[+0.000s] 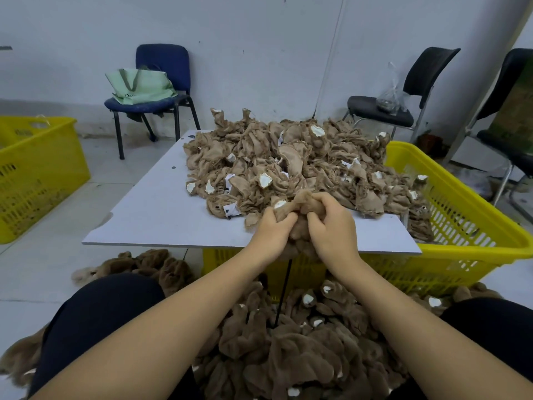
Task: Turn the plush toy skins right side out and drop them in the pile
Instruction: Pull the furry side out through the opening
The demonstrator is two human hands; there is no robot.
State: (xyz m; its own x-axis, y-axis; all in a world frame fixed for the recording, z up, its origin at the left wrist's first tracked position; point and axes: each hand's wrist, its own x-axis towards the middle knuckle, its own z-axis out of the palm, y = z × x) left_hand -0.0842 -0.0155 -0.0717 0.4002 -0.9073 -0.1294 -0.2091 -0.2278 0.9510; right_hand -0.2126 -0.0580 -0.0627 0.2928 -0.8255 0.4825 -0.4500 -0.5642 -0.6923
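Both hands grip one skin (pixel 297 210) at the table's (pixel 161 215) near edge: left hand (pixel 275 229) and right hand (pixel 331 226) curled tight into its soft brown fabric, bunched between them. The fuzzy finished pile (pixel 288 350) lies directly below, nearer the person; unturned skins (pixel 288 157) heap toward the far right corner.

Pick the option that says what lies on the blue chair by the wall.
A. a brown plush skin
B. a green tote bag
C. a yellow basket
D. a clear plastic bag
B: a green tote bag with grey-green straps rests on the seat of the blue chair at the back left; the clear plastic bag sits on the black chair to the right instead.
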